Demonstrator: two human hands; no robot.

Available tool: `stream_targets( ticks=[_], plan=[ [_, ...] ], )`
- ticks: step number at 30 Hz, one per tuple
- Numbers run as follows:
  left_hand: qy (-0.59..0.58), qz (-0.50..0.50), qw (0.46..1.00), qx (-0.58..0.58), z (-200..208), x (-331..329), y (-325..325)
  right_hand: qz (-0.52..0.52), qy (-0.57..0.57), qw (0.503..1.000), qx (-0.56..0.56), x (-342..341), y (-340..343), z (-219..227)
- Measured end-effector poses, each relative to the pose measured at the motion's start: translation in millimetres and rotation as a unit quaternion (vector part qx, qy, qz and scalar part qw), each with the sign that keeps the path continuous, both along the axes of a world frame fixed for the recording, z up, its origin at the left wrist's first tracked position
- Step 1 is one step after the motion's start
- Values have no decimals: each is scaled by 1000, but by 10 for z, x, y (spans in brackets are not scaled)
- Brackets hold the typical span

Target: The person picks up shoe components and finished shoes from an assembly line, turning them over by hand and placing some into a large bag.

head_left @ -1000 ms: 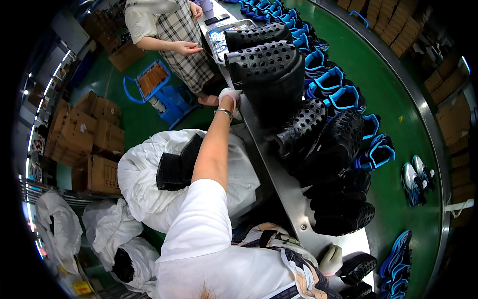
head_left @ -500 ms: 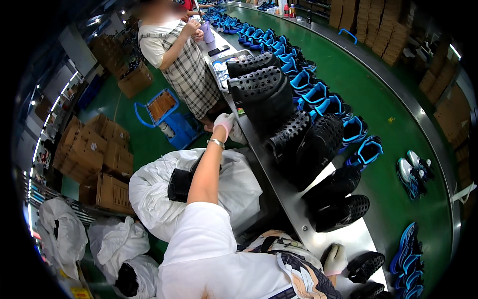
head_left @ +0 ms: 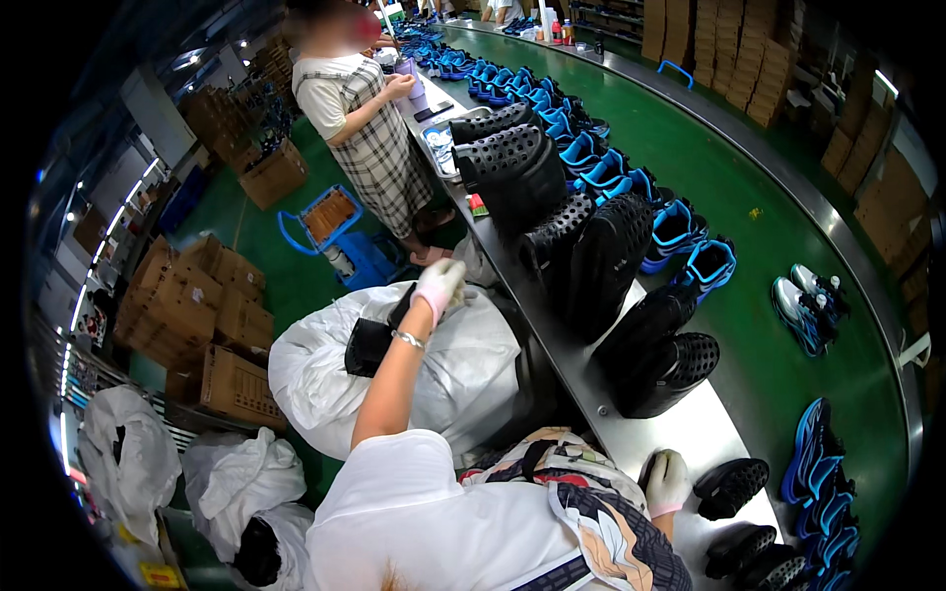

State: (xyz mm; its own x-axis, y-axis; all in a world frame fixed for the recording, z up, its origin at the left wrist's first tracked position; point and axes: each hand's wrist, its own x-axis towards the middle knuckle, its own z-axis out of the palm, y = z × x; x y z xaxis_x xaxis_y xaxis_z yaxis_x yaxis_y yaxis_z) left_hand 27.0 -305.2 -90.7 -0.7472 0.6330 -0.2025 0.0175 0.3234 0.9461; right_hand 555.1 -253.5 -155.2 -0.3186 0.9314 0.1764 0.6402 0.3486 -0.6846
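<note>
My left hand (head_left: 439, 287), in a white glove, hovers over a big white sack (head_left: 473, 340) beside the bench. Its fingers are curled in, and I see nothing in them. Black pieces (head_left: 367, 347) show in the sack's mouth. At the lower right, my gloved right hand (head_left: 669, 482) rests on the metal bench (head_left: 631, 438), fingers closed. A dark sliver shows at its edge, too little to name. Right of it lies a black perforated shoe (head_left: 731, 488). Farther along the bench stand black perforated shoes (head_left: 680, 374) and tall black boots (head_left: 507, 167).
Blue-and-black sneakers (head_left: 680, 236) line the green conveyor belt (head_left: 759, 286), with a white-and-black pair (head_left: 810, 305) farther right. A person in a checked apron (head_left: 370, 148) stands at the bench beyond a blue cart (head_left: 365, 251). Cardboard boxes (head_left: 182, 305) and white sacks (head_left: 241, 473) are at left.
My left hand has drawn back from the bench edge to above the white sack. My right hand stays on the bench. The view has shifted slightly, and the other person's hands are lower.
</note>
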Motion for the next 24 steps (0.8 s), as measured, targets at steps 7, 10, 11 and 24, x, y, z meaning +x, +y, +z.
stream_targets(
  ticks=[7,10,11,24],
  plan=[
    [55,-90,992,-69,-13,609,-199,7,2,1000,-7,62,-17,4],
    [82,-121,987,-73,49,850,-268,4,5,1000,3,80,-30,-15],
    [73,-136,985,-80,12,910,-286,4,8,1000,6,81,-35,-14],
    [253,-369,891,-75,-466,2266,-265,4,10,1000,-1,106,-56,-9]
  ],
)
